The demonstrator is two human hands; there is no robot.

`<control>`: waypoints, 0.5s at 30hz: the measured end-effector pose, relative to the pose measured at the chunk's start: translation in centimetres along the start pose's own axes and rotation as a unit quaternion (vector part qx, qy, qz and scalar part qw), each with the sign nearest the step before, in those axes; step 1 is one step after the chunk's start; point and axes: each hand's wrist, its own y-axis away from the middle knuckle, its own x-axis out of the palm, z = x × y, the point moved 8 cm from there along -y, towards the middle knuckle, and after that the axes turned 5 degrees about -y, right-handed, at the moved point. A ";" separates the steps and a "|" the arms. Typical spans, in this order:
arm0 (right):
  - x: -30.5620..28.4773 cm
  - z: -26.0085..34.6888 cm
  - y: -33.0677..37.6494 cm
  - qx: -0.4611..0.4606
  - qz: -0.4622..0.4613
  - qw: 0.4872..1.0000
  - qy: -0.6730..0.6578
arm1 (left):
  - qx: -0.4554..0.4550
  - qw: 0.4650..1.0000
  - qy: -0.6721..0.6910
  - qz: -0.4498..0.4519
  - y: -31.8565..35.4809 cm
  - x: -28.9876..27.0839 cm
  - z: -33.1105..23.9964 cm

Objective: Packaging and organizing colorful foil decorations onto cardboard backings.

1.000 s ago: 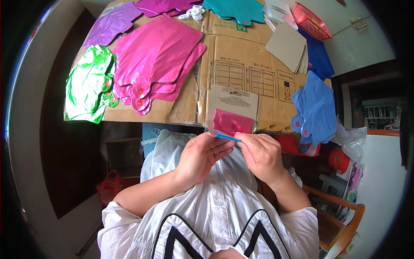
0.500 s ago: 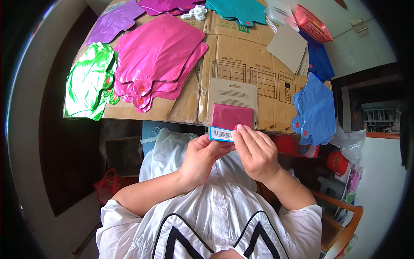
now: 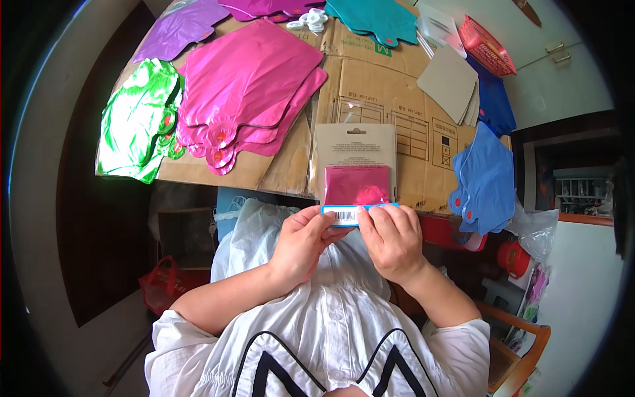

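Observation:
At the near edge of the cardboard, I hold a flat beige hang card (image 3: pixel 357 140) with a slot at its top. On it lies a folded magenta foil piece (image 3: pixel 345 182), apparently in a clear bag. A blue-edged barcode label (image 3: pixel 344 216) runs along the package's near end. My left hand (image 3: pixel 303 239) is closed on the label's left end, thumb on top and fingers underneath. From the right, my right hand (image 3: pixel 393 239) grips the same end, its fingertips over the label's right part. The undersides of the fingers are hidden.
Flat foil balloons surround the work: pink (image 3: pixel 245 73), green (image 3: pixel 135 122), purple (image 3: pixel 182 28), teal (image 3: pixel 377 18) and light blue (image 3: pixel 488 178). Beige cards (image 3: pixel 446 83) lie at the right, near a red basket (image 3: pixel 487 45). White ribbon rolls (image 3: pixel 314 21) sit at the back.
My right hand has shifted slightly down and its fingers now curl over the label's right end. The package lies straighter, and more of the magenta foil shows.

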 end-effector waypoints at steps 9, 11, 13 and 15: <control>-0.7 -2.7 0.8 0.180 -0.065 0.975 -0.113 | 0.043 0.997 -0.064 -0.024 -0.5 0.2 -0.7; -0.7 -4.3 2.3 0.266 -0.126 0.947 -0.129 | 0.042 0.996 -0.074 -0.029 -0.4 0.3 -0.7; -0.8 -5.3 3.5 0.378 -0.168 0.893 -0.176 | 0.039 0.996 -0.076 -0.035 -0.3 0.4 -0.8; 0.8 -6.0 5.4 0.459 -0.157 0.821 -0.302 | 0.040 0.995 -0.080 -0.032 -0.3 0.4 -0.9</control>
